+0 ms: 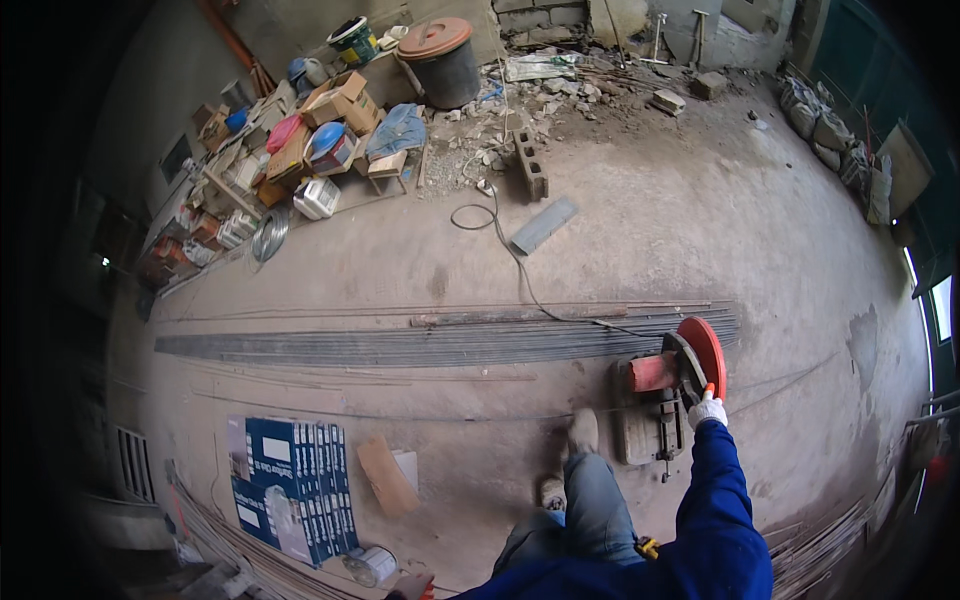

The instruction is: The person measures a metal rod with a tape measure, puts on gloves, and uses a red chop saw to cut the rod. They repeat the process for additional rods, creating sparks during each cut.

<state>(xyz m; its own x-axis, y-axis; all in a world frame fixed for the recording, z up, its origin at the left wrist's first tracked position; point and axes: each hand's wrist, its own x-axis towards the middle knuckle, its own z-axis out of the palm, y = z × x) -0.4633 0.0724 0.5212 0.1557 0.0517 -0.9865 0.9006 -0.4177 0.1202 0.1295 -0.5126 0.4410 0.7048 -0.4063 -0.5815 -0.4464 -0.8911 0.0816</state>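
On the floor at right stands a chop saw (653, 374) with a red motor housing, a round red disc guard (704, 345) and a dark base. My right hand (708, 411), in a white glove with orange fingertips, is closed at the saw's handle by the lower edge of the guard. The handle is mostly hidden under the glove. My left hand (413, 587) shows only in part at the lower edge, with some orange on it, near a metal can (371, 566). Its fingers are too cut off to read.
Long metal bars (400, 347) lie across the floor ahead of my feet. A cable (521, 265) runs from the saw past a metal plate (545, 225) and a hollow block (530, 165). Blue boxes (290, 490) and cardboard (387, 477) sit left. Rubble (560, 105) lies far off.
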